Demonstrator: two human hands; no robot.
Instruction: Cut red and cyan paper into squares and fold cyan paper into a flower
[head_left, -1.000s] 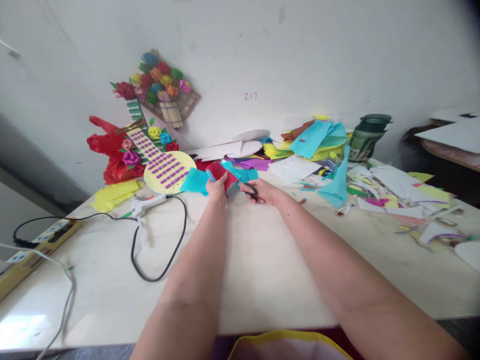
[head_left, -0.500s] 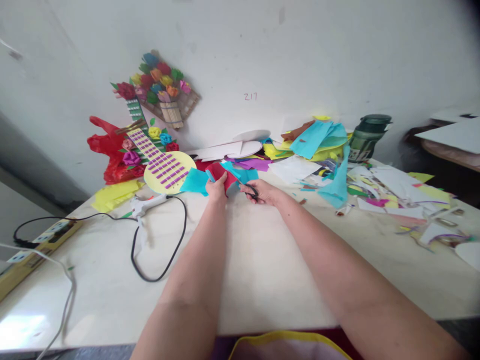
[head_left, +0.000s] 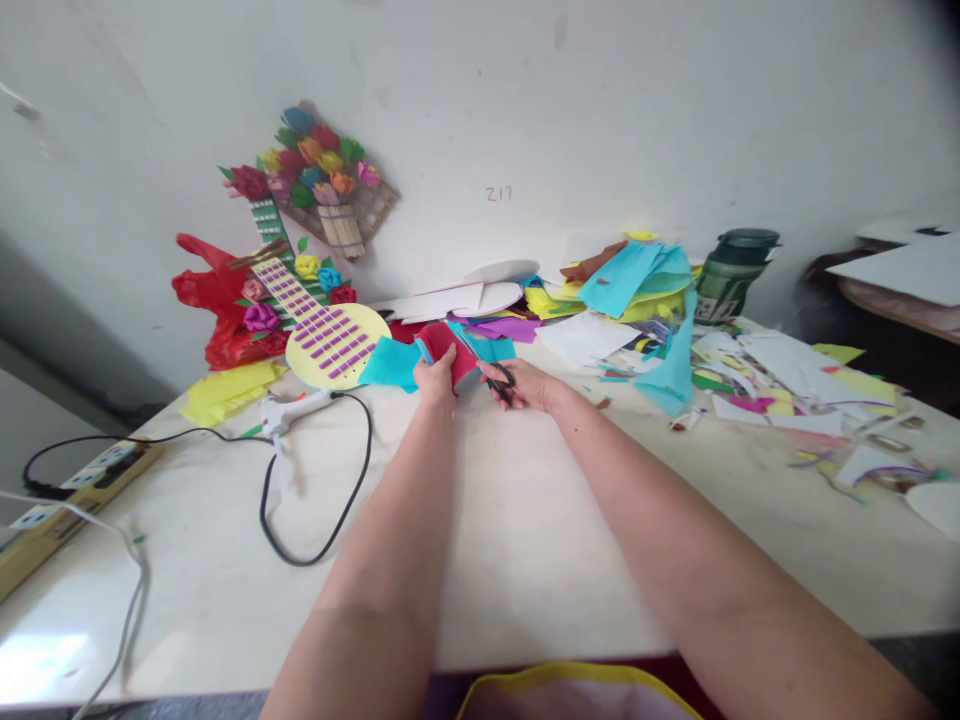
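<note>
Over the far middle of the table, my left hand (head_left: 437,375) is closed on a piece of red paper (head_left: 448,350), thumb on top. Blue paper (head_left: 391,362) lies just left of this hand, and more blue paper (head_left: 493,349) shows behind the red piece. My right hand (head_left: 521,385) grips black-handled scissors (head_left: 498,382), fingers in the loops. The blades point up and left along the right edge of the red paper; whether they touch it I cannot tell. A yellow paper guitar shape (head_left: 341,345) with purple strips sits left of my hands.
A white glue gun (head_left: 296,408) with a looped black cord (head_left: 369,450) lies at left, near a power strip (head_left: 82,500). Paper flowers (head_left: 319,155) lean on the wall. Coloured paper (head_left: 637,285), a green bottle (head_left: 731,275) and white scraps (head_left: 787,370) lie at right.
The red paper and my left hand have shifted very slightly right, and the scissors are at a slightly different angle. Both hands keep their hold. The whole view has moved a little.
</note>
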